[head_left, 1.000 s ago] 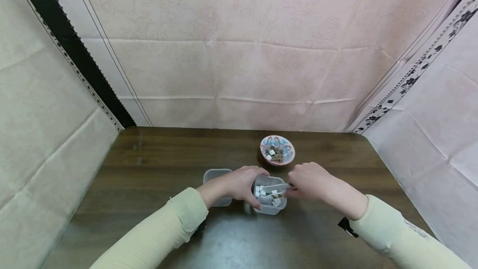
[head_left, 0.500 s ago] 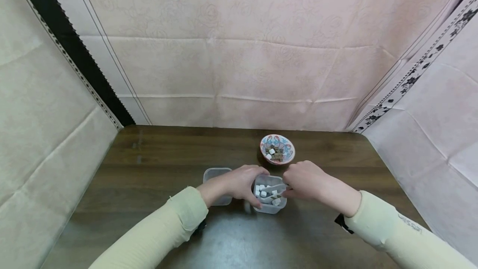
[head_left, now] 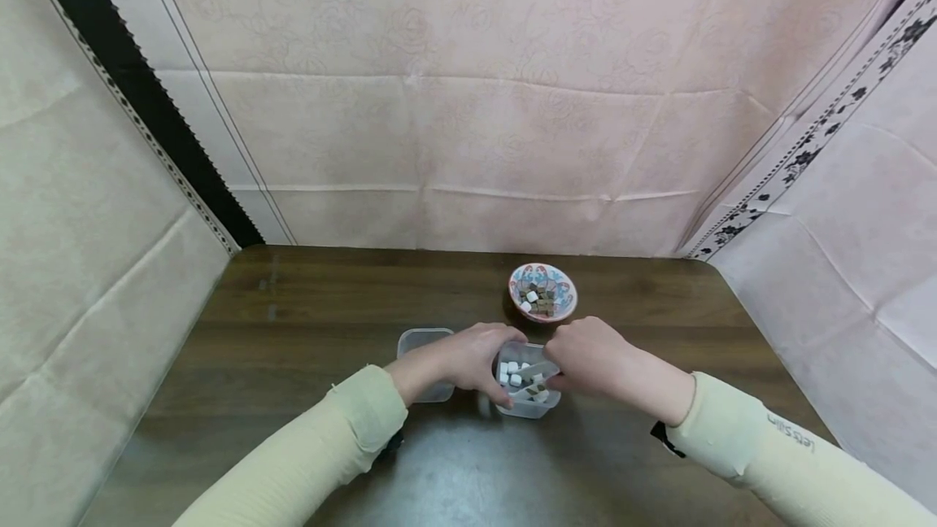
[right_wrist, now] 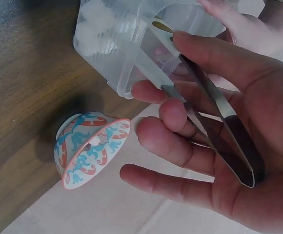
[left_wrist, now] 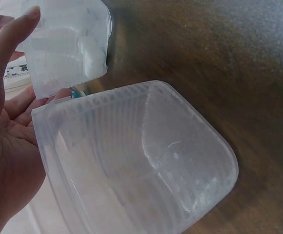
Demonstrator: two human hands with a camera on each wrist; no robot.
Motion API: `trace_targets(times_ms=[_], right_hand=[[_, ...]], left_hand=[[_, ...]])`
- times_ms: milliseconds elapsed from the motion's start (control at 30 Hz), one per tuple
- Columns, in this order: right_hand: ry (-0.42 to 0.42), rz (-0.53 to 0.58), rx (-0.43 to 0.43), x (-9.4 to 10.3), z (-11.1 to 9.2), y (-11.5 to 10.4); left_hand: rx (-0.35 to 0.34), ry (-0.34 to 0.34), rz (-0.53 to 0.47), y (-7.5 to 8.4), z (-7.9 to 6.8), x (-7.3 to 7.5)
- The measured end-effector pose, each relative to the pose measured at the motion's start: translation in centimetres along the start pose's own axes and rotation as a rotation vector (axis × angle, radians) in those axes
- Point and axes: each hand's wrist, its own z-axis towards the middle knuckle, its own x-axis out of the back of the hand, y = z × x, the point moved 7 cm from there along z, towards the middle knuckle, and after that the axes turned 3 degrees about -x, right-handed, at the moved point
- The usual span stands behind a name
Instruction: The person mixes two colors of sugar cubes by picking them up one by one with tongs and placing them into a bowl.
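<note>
My right hand (head_left: pixel 589 354) pinches a pair of metal tongs (right_wrist: pixel 224 107) with pale, flat tips. The tips reach into a clear plastic container (head_left: pixel 529 411) holding several white cubes (head_left: pixel 516 379); whether they grip a cube is hard to make out. My left hand (head_left: pixel 481 356) holds this container from its left side, fingers at the far rim and thumb at the near one. Behind it stands a patterned bowl (head_left: pixel 543 271) with brown and white cubes. In the right wrist view the bowl lies below the container.
A second clear container (left_wrist: pixel 195 146) stands left of the first, partly beneath my left wrist, with no cubes showing in it. The dark wooden table (head_left: pixel 344 291) ends at pale cloth hangings (head_left: pixel 454 145) behind and on both sides.
My right hand has shifted left with the tongs, whose tips go further into the container over the cubes. The left hand, containers and bowl keep their places.
</note>
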Motion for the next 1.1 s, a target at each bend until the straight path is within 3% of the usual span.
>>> trace_targets(times_ms=[433,667,933,1100], right_hand=[[-0.024,0.032,0.005,-0.5,0.2,0.3],[0.046,0.015,0.037,0.6,-0.5,0.8],[0.107,0.145,0.036,2.4,-2.3,2.6],[0.183,0.167,0.046,3.8,-3.7,4.2]], left_hand=[[0.031,-0.017,-0.02,-0.1,0.0,-0.1],[0.009,-0.005,0.008,0.0,0.0,0.0],[-0.008,0.007,0.026,0.2,0.0,0.0],[-0.005,0.006,0.026,0.2,-0.1,0.0]])
